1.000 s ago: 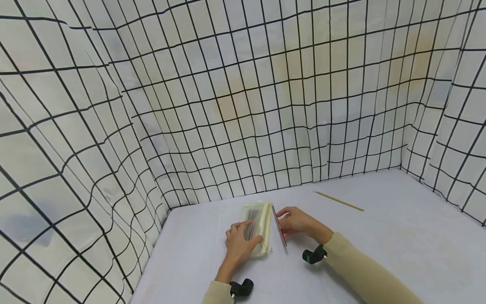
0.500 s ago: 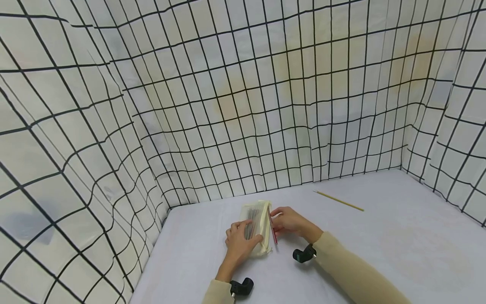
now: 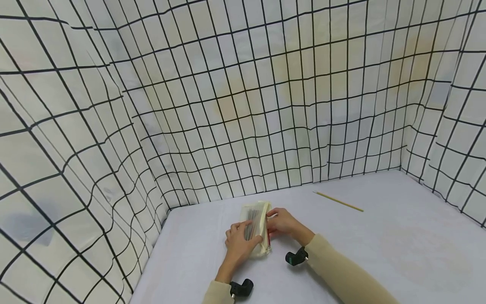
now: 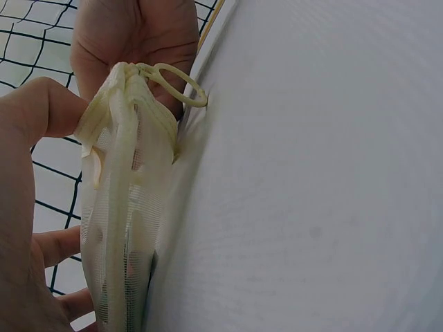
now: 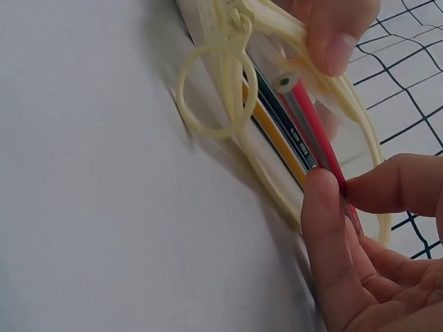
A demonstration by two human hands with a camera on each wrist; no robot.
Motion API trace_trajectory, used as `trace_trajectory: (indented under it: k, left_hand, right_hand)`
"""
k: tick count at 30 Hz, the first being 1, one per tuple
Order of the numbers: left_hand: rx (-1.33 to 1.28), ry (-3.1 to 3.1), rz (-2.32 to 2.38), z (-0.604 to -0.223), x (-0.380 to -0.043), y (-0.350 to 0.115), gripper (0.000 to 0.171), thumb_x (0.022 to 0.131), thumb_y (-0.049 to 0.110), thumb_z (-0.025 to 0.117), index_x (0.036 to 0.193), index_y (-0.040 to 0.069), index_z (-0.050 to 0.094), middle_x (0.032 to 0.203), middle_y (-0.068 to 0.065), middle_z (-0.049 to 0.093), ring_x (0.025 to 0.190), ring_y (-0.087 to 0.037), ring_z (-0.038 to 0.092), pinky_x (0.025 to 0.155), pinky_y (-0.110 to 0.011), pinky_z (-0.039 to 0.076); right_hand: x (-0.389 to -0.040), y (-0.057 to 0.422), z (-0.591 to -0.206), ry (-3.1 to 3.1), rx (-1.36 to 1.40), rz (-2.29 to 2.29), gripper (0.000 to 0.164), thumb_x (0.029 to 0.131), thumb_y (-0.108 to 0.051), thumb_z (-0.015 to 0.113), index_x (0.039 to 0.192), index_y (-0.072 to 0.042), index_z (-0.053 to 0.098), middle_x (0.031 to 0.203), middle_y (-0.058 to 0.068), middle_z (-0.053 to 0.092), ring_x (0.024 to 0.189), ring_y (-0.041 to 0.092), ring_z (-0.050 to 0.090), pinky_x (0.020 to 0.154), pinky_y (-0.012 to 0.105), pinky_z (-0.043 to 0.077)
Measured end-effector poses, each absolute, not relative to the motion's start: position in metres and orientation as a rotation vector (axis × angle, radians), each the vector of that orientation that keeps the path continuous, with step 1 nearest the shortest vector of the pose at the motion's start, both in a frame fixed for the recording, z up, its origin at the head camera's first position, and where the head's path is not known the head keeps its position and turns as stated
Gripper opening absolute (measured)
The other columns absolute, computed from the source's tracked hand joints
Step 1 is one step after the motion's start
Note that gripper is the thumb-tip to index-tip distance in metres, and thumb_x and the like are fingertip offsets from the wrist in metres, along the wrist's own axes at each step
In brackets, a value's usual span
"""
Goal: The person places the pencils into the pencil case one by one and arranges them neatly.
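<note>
A cream mesh pencil case [image 3: 262,207] with a zip lies on the white table. My left hand [image 3: 240,244] grips it, thumb at the zipped edge and fingers on the far side in the left wrist view. The case's mouth gapes towards my right hand [image 3: 284,223]. Between right thumb and fingertips I pinch a red pencil [image 5: 317,128], which lies within the open mouth, its flat end towards the zip's ring pull [image 5: 183,97]. Inside the case, beside it, are a yellow pencil [image 5: 275,135] and a dark pencil [image 5: 287,117] with print on it.
A single yellow pencil [image 3: 338,201] lies on the table to the right, beyond my right hand. White sheeting with black grid lines [image 3: 243,126] rises behind the table and at both sides. Each wrist wears a small black camera [image 3: 243,288].
My right hand has moved left with the red pencil, from beside the pencil case into its open mouth. The left hand has kept its hold in place.
</note>
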State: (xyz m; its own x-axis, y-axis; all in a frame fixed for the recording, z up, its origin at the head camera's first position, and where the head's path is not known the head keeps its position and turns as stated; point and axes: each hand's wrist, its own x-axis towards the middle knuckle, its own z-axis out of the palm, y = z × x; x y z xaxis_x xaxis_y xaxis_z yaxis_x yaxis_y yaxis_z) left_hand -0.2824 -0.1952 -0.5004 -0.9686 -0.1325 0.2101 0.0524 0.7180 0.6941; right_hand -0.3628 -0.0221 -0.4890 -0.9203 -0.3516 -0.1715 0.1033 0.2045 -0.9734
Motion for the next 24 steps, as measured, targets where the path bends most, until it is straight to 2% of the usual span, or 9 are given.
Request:
trace_trajectory:
  k: [7, 11, 17, 24]
  left_hand:
    - [0.065, -2.676, -1.084, -0.502, -0.283, -0.196, 0.070, 0.072, 0.041, 0.073, 0.136, 0.015, 0.062, 0.135, -0.018, 0.050, 0.125, -0.039, 0.039, 0.100, -0.063, 0.031]
    - [0.062, -2.671, -1.084, -0.504, -0.284, -0.196, 0.069, 0.072, 0.041, 0.073, 0.135, 0.015, 0.063, 0.135, -0.017, 0.050, 0.124, -0.038, 0.039, 0.099, -0.062, 0.032]
    - [0.046, -2.662, -1.090, -0.504, -0.284, -0.196, 0.069, 0.071, 0.042, 0.073, 0.134, 0.015, 0.063, 0.134, -0.017, 0.050, 0.125, -0.039, 0.039, 0.099, -0.064, 0.031]
    - [0.048, -2.665, -1.097, -0.502, -0.283, -0.195, 0.068, 0.072, 0.040, 0.073, 0.134, 0.016, 0.063, 0.135, -0.017, 0.050, 0.125, -0.039, 0.039, 0.100, -0.064, 0.031]
  right_hand:
    - [-0.361, -0.030, -0.489, 2.162, -0.197, -1.765, 0.052, 0.082, -0.002, 0.072, 0.130, 0.005, 0.053, 0.095, 0.014, 0.070, 0.071, 0.018, 0.068, 0.060, 0.028, 0.058]
    - [-0.360, -0.033, -0.490, 2.166, -0.181, -1.767, 0.049, 0.083, -0.004, 0.073, 0.127, 0.005, 0.054, 0.089, 0.012, 0.069, 0.066, 0.016, 0.066, 0.058, 0.026, 0.056]
    - [-0.362, -0.034, -0.496, 2.115, -0.178, -1.824, 0.037, 0.082, 0.006, 0.063, 0.118, 0.006, 0.056, 0.077, 0.010, 0.065, 0.060, 0.015, 0.063, 0.055, 0.026, 0.055]
    - [-0.364, -0.024, -0.493, 2.147, -0.161, -1.823, 0.041, 0.082, 0.008, 0.059, 0.123, 0.007, 0.057, 0.077, 0.012, 0.067, 0.061, 0.015, 0.064, 0.057, 0.027, 0.057]
